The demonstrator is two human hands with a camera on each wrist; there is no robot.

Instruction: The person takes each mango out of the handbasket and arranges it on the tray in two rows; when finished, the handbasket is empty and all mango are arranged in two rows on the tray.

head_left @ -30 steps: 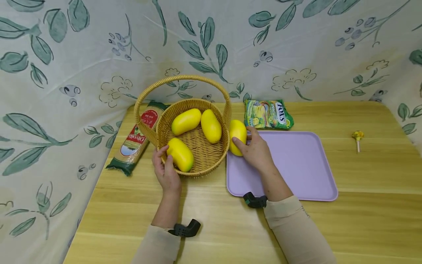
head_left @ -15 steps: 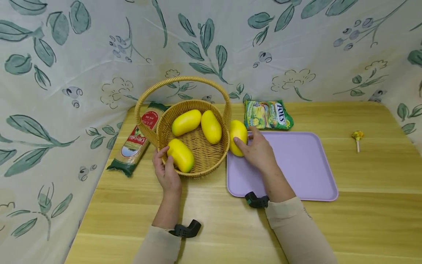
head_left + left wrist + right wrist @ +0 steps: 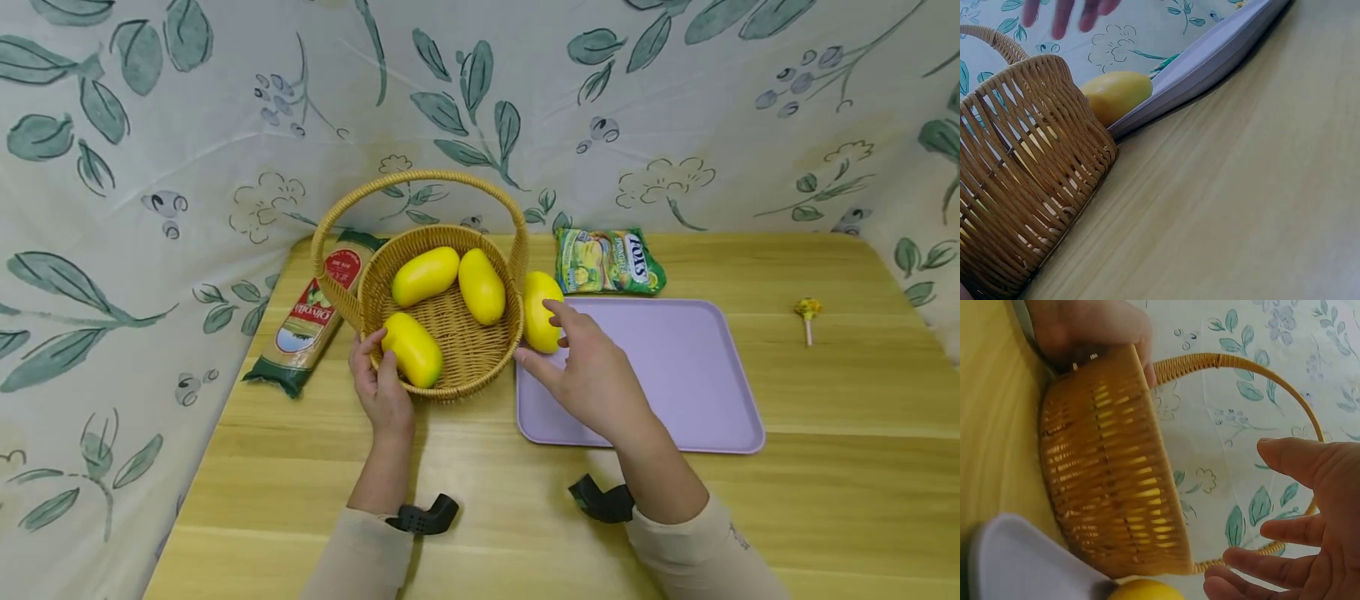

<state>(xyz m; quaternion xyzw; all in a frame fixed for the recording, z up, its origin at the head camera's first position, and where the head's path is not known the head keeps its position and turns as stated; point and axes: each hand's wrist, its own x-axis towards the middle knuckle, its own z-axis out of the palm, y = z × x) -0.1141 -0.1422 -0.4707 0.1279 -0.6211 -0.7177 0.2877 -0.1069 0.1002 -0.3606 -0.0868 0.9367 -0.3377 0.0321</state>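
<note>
A wicker basket (image 3: 461,354) with a tall hoop handle holds three yellow mangoes, one of them the near mango (image 3: 414,350) by the rim. My left hand (image 3: 386,396) grips the basket's near-left rim, its fingertips beside that mango. Outside the basket on the right, another mango (image 3: 542,310) lies on the left edge of a purple tray (image 3: 675,375). My right hand (image 3: 592,371) hovers over the tray just by this mango, thumb and fingers spread and holding nothing. In the right wrist view, the right hand's fingers (image 3: 1266,562) are apart, facing the basket's side.
Left of the basket lies a pasta packet (image 3: 315,317), partly behind it. A green candy bag (image 3: 609,261) lies behind the tray. A lollipop (image 3: 808,317) is on the table's right side. Patterned cloth (image 3: 480,108) hangs along the back.
My right hand has let go of the mango beside the basket and drawn back slightly, its fingers spreading. That mango stays in place. My left hand keeps its hold on the basket.
</note>
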